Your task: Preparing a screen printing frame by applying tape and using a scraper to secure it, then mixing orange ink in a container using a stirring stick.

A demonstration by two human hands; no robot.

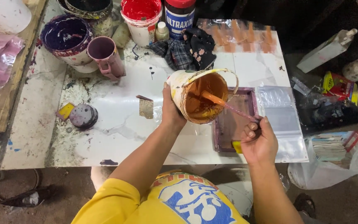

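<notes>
The left hand (171, 108) grips the orange paint tub (199, 96) around its outer wall, fingers closed, tilting the mouth toward the person so the contents are reachable. The right hand (258, 141) is closed on the handle of a stirring stick (228, 105), whose orange-coated end sits inside the tub; the tilt appears to let paint gather at the lower wall for scooping.

The tub is held directly above the left edge of the purple-framed printing screen (235, 120), which lies flat on the white table (117, 124). A clear plastic sheet (281, 120) lies just right of the screen. A dark patterned cloth (187, 52) lies beyond the screen. The purple mug (106, 58), purple bucket (67, 39) and red bucket (141, 16) stand well to the screen's far left.
</notes>
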